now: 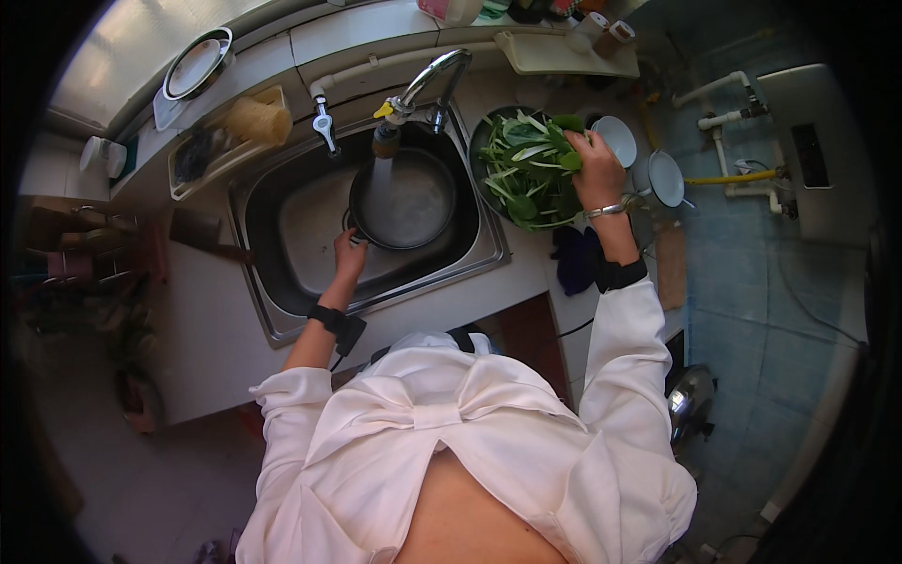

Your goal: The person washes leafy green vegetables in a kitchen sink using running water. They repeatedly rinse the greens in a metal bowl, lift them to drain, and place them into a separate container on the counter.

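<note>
My left hand (348, 255) grips the handle of a round dark metal pot (409, 201) in the stainless steel sink (303, 247). Water runs into the pot from the chrome faucet (386, 141), and the pot's bottom looks wet. On the counter right of the sink, a dark round pan or basin (486, 176) is heaped with leafy greens (525, 158). My right hand (597, 169) has its fingers closed around some of the leaves at the heap's right side. Part of the bunch is hidden by that hand.
A cleaver (201, 229) lies at the sink's left, its handle over the rim. White enamel cups (662, 180) stand beyond my right hand. A second tap (324, 127) and a tray with a sponge (257, 120) are behind the sink. A dark cloth (574, 261) lies near my right wrist.
</note>
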Available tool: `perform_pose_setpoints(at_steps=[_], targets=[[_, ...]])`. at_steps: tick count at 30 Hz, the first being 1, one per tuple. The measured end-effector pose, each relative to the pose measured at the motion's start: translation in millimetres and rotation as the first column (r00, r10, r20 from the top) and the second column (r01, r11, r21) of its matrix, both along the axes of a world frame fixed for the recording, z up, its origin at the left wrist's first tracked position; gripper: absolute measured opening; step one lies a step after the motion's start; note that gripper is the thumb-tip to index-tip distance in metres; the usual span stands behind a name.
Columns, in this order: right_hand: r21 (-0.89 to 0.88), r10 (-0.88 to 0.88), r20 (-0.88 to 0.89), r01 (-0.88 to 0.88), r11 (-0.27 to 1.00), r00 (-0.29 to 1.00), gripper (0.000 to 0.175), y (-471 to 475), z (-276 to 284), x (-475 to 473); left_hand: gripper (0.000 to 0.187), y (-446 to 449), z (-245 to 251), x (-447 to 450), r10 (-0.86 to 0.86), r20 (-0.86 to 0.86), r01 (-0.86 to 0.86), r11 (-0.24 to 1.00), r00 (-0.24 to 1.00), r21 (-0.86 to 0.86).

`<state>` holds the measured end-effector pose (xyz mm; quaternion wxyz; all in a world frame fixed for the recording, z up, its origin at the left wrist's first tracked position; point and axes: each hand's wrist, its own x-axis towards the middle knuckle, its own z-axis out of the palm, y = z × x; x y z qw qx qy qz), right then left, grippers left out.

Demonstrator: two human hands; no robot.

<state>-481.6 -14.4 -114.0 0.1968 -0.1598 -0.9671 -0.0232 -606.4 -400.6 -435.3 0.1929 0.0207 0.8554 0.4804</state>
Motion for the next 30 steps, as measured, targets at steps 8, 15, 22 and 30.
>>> perform_pose_setpoints(at_steps=[8, 15, 22, 30], targets=[[0.224, 0.306, 0.032, -0.305, 0.926, 0.952, 0.023, -66.9, 22.5, -33.8, 0.041, -4.7, 11.2, 5.1, -0.048, 0.023, 0.046, 0.995, 0.999, 0.087], [0.078, 0.4, 0.527, -0.511, 0.856, 0.75, 0.019, -158.5, -119.3, -110.4, 0.043, -10.2, 33.6, 10.0, -0.011, 0.117, -0.003, 0.993, 0.993, 0.117], [0.016, 0.394, 0.495, -0.461, 0.887, 0.775, 0.027, -183.2, -179.8, -109.9, 0.047, -13.0, 48.9, 13.5, -0.024, 0.145, 0.005, 0.992, 0.989, 0.127], [-0.37, 0.411, -0.048, -0.399, 0.839, 0.91, 0.018, -97.6, -79.0, -42.9, 0.048, 89.4, 137.1, 45.1, -0.356, 0.373, 0.146, 0.861, 0.857, 0.487]])
